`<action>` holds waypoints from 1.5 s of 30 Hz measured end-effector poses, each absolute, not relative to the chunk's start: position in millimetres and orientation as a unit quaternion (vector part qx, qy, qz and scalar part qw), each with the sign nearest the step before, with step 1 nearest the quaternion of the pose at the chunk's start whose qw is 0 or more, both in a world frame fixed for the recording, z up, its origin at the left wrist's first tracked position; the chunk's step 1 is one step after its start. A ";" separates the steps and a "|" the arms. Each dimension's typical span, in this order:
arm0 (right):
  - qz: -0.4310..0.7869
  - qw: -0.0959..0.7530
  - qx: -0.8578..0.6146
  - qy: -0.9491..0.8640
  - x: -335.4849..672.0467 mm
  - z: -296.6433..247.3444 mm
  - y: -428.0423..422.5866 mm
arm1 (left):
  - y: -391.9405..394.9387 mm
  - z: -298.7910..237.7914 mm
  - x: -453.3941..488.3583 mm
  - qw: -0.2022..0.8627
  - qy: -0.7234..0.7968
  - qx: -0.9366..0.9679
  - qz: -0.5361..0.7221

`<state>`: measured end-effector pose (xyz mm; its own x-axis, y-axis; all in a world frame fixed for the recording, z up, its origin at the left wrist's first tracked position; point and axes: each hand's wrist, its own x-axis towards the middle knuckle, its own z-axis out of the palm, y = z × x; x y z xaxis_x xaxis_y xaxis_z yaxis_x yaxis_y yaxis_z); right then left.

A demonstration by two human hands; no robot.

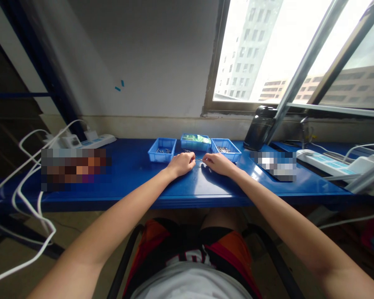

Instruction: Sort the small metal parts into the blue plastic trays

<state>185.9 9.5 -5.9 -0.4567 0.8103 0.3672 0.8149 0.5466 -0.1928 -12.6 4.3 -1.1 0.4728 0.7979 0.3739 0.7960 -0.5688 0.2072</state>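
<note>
Close together over the blue table, my left hand and my right hand face each other with fingers pinched. A thin, shiny metal pin-like piece spans the gap between their fingertips, one end at each hand; its exact kind is too small to make out. Behind my left hand stands a blue plastic bin with small metal parts inside. Another blue bin, just behind my right hand, holds more small metal parts. Some dark bits on the table between the hands are partly hidden.
A third blue bin at the back holds a green packet. To the right stand a black bottle and a power strip. White cables hang over the left edge. Blurred-out items lie on both sides.
</note>
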 end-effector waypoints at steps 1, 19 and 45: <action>-0.001 0.214 -0.473 -0.854 185.7 -6.3 9.7 | 4.4 -0.8 -12.8 0.003 0.463 0.858 0.220; -0.014 0.242 -0.458 -0.855 185.4 -7.6 11.4 | 0.9 2.1 -12.5 0.000 0.479 0.849 0.225; 0.061 0.239 -0.382 -0.891 180.6 1.2 0.8 | 3.6 1.3 -11.0 0.044 0.362 0.888 0.281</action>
